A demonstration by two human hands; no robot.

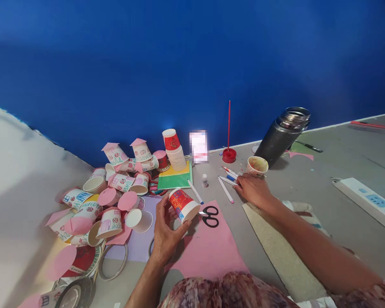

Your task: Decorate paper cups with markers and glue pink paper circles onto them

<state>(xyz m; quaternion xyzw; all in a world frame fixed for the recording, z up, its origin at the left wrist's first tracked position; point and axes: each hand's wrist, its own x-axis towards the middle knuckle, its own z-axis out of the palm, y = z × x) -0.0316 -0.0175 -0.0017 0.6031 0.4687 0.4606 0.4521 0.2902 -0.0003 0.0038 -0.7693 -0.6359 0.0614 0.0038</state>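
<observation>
A red paper cup (pixel 183 205) with yellow and blue markings lies tipped in my left hand (pixel 167 231), fingers and thumb round its sides. My right hand (pixel 253 190) reaches to the markers (pixel 230 176) on the grey table, its fingertips pressed on a white one. Just behind that hand stands a patterned cup (pixel 257 166) with a stained inside. Black-handled scissors (pixel 210 217) rest on a pink sheet (pixel 211 252), their blades partly hidden by the held cup. Two more white markers (pixel 195 191) lie between my hands.
Many decorated cups (pixel 111 222) with pink paper pieces are piled at left, near tape rolls (pixel 75 295). Stacked cups (pixel 176 156) stand on a green and yellow book (pixel 176 182). A dark flask (pixel 276 141), a red stand (pixel 229 155) and a power strip (pixel 368 199) are further right.
</observation>
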